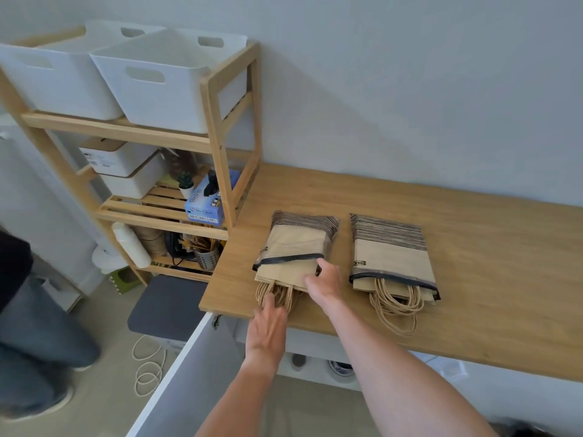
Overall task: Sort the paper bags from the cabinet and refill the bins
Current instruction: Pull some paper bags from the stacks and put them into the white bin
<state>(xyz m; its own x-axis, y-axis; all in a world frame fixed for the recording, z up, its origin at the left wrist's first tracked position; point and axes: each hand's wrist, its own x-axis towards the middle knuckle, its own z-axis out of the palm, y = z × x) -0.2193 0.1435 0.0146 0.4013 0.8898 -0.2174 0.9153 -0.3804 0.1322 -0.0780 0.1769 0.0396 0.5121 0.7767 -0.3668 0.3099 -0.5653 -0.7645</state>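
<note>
Two striped pouches stuffed with folded brown paper bags lie on the wooden countertop (pixel 473 234). The left pouch (pixel 296 241) has bags sticking out of its open end, their twisted paper handles (pixel 277 294) reaching the counter's front edge. My right hand (pixel 325 280) rests on those protruding bags at the pouch mouth, fingers fairly straight. My left hand (pixel 268 323) lies flat with its fingertips on the handles. The right pouch (pixel 391 250) lies apart from both hands, its handles (pixel 397 307) spilling toward me. Two white bins (pixel 148 86) stand on top of the wooden shelf.
The wooden shelf unit (pixel 220 130) at the counter's left holds white boxes, a blue glove box (pixel 205 206) and a utensil holder. An open white cabinet door (pixel 186 373) hangs below the counter. A person's legs (pixel 28 326) stand at the far left. A cord lies coiled on the floor.
</note>
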